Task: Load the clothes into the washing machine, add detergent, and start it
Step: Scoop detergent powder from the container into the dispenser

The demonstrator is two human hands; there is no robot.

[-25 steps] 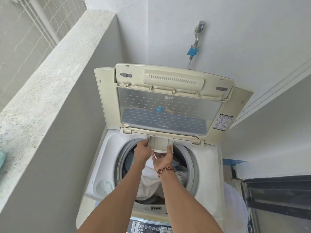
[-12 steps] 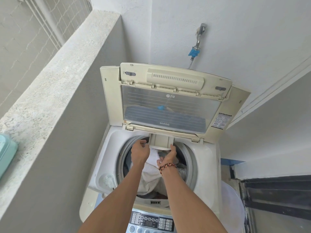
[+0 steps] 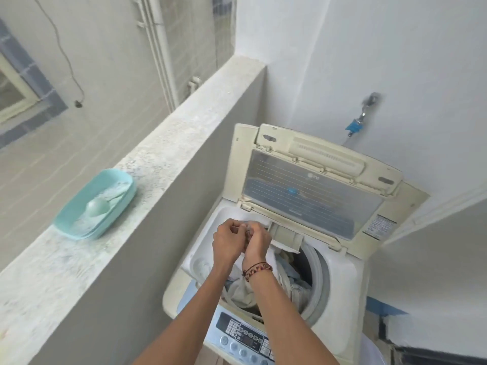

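The top-loading washing machine (image 3: pixel 342 291) stands with its lid (image 3: pixel 311 198) up. Clothes (image 3: pixel 293 285), pale and blue, fill the drum. The detergent drawer (image 3: pixel 287 237) sticks out under the lid hinge. My left hand (image 3: pixel 227 243) and my right hand (image 3: pixel 258 241), which wears a braided wristband, meet over the tub's back left corner, just left of the drawer. Both have curled fingers, fingertips touching each other; whether anything small sits between them is too blurred to tell. A teal tub (image 3: pixel 79 227) of white powder with a green scoop (image 3: pixel 98 206) sits on the ledge to the left.
A concrete ledge (image 3: pixel 163 159) runs along the machine's left side. The control panel (image 3: pixel 245 335) is at the machine's front edge. A tap with a blue hose fitting (image 3: pixel 354 126) is on the wall behind. White walls close in at the back and right.
Both hands let go of the drawer and came together to its left. The view swung left, bringing the teal tub on the ledge fully into sight.
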